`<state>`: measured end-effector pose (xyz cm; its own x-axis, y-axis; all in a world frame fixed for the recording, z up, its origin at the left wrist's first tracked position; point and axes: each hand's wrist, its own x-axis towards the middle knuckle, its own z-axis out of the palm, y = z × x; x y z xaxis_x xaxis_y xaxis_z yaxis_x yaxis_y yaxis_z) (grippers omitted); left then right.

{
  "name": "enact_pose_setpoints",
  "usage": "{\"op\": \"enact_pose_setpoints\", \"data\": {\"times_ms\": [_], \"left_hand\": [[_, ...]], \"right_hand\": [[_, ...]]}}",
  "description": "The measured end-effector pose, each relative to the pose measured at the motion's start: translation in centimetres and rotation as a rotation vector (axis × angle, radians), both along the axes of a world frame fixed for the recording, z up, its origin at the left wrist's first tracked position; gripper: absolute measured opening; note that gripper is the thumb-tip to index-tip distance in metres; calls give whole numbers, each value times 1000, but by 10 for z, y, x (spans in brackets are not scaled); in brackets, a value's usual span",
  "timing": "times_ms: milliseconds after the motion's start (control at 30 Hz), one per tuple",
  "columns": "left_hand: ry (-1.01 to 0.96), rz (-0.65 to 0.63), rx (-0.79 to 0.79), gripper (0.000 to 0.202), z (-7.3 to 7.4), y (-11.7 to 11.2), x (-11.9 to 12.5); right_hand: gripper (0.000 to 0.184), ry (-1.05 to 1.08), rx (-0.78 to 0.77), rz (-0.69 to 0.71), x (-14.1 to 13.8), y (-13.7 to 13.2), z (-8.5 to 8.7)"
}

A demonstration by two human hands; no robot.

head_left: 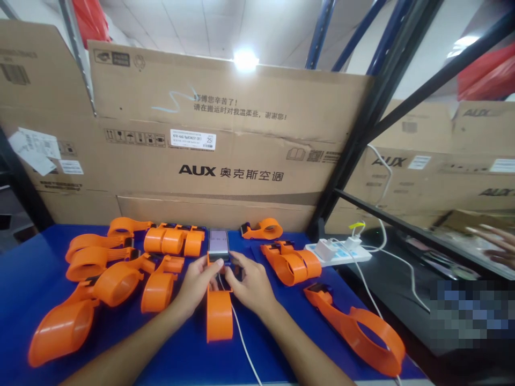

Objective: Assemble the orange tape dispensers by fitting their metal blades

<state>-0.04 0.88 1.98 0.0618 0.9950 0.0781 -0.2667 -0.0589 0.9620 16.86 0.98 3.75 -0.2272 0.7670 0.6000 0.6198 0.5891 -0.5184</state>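
Note:
In the middle of the blue table, an orange tape dispenser (219, 317) hangs between my hands, its round hub toward me and its head end upward. My left hand (202, 277) is closed on its left side, thumb on top near the head. From the right, my right hand (250, 283) has its fingers bent around the same end; they hide most of the head. Directly behind the fingertips is a phone (218, 242) with a lit screen. A white cable (240, 327) runs down past the dispenser toward me.
Several orange tape dispensers (118, 282) lie to the left, others (293, 266) to the right, one large dispenser (358, 329) near the front. A white power strip (341, 252) with plugs sits at the right edge. Cardboard (225, 145) walls the back. Another person's hand (497, 244) shows far right.

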Motion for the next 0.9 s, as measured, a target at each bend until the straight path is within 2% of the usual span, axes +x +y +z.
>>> {"op": "enact_pose_setpoints", "data": {"times_ms": [167, 300, 433, 600, 700, 900], "left_hand": [[19, -8, 24, 37, -2, 2, -2], [-71, -4, 1, 29, 0, 1, 0], [-154, -7, -11, 22, 6, -2, 1], [-118, -25, 24, 23, 7, -3, 1], [-122, -26, 7, 27, 4, -1, 0], [-258, 6, -125, 34, 2, 2, 0]], "right_hand": [[26, -9, -17, 39, 0, 0, -1], [16, -43, -25, 58, 1, -1, 0], [13, -58, -22, 78, 1, -1, 1], [12, -53, -8, 87, 1, 0, 0], [15, -13, -11, 90, 1, 1, 1], [41, -95, -6, 127, 8, 4, 8]]}}
